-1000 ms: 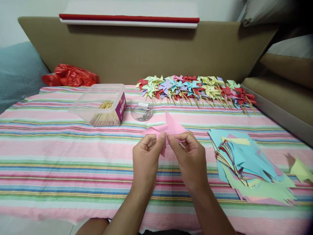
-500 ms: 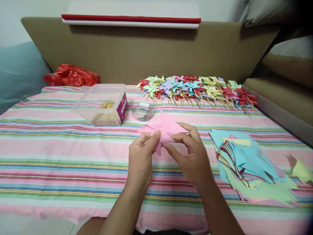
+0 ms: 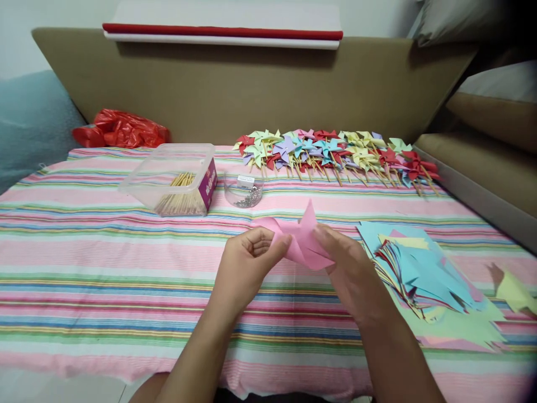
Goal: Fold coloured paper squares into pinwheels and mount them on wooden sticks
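Observation:
Between my two hands, above the striped cloth, is a pink paper pinwheel (image 3: pixel 308 246) with no stick on it; one blade points up and others curve. My left hand (image 3: pixel 251 254) pinches it on the left, thumb pressed on the paper near its middle. My right hand (image 3: pixel 346 257) grips the right side with the thumb on top; its other fingers are mostly hidden behind the paper and thumb. To the right lies a stack of cut coloured paper (image 3: pixel 432 274), light blue pieces uppermost. A round clear tub (image 3: pixel 243 193) with small metallic bits stands beyond my hands.
A clear plastic box (image 3: pixel 168 168) of wooden sticks (image 3: pixel 180 196) stands left of the tub. Several finished pinwheels (image 3: pixel 327 151) lie at the back, with a red plastic bag (image 3: pixel 130 131) at back left. A yellow paper piece (image 3: pixel 516 291) is far right on the striped cloth (image 3: pixel 126 268).
The pink pinwheel has turned and shifted right, its blades now more curved. My right hand has moved from its lower right edge to press with the thumb on top.

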`<state>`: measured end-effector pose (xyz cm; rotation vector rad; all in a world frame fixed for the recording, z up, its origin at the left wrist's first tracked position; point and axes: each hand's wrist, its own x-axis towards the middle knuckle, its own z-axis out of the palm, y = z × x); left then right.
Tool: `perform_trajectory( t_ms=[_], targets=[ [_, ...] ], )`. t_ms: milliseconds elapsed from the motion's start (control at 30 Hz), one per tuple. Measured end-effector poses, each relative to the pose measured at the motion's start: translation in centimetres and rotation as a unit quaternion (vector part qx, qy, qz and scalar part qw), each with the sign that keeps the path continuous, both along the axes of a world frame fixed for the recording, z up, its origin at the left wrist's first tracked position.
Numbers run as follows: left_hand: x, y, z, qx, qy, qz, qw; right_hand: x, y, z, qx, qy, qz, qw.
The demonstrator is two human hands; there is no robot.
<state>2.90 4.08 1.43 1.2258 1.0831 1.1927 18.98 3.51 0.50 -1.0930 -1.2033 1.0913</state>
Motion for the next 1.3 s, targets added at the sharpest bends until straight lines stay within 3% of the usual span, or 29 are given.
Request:
perform_trajectory(
  t_ms=[100, 267, 467, 633, 767, 867, 1067, 1300],
  targets=[
    [-0.2, -0.1, -0.1, 0.013, 0.022, -0.025, 0.999, 0.6, -0.3, 0.2, -0.062, 0.045, 0.077, 0.994],
    [-0.4, 0.0, -0.3, 0.012, 0.029, -0.065, 0.997, 1.3, -0.3, -0.3, -0.076, -0.001, 0.075, 0.994],
    [-1.1, 0.4, -0.7, 0.015, 0.119, -0.101, 0.988, 1.9, 0.1, -1.1, -0.029, -0.169, 0.057, 0.984],
    [-1.7, 0.5, -0.5, 0.007, 0.164, -0.144, 0.976, 1.7, 0.1, -1.1, -0.052, -0.163, 0.09, 0.981],
    [-1.8, 0.6, -0.2, 0.01, 0.139, -0.143, 0.98, 1.4, 0.1, -1.1, -0.071, -0.096, 0.092, 0.989],
    [-1.6, 0.7, 0.0, 0.003, 0.072, -0.127, 0.989, 0.8, 0.3, -1.2, -0.081, 0.02, 0.073, 0.994],
    [-1.1, 0.8, -0.1, -0.05, -0.061, -0.068, 0.995, -1.8, 0.4, -1.1, -0.054, 0.26, -0.027, 0.964],
    [1.1, 0.4, -0.9, -0.015, -0.121, -0.009, 0.992, -3.9, 0.1, -0.7, -0.012, 0.305, -0.046, 0.951]
  ],
)
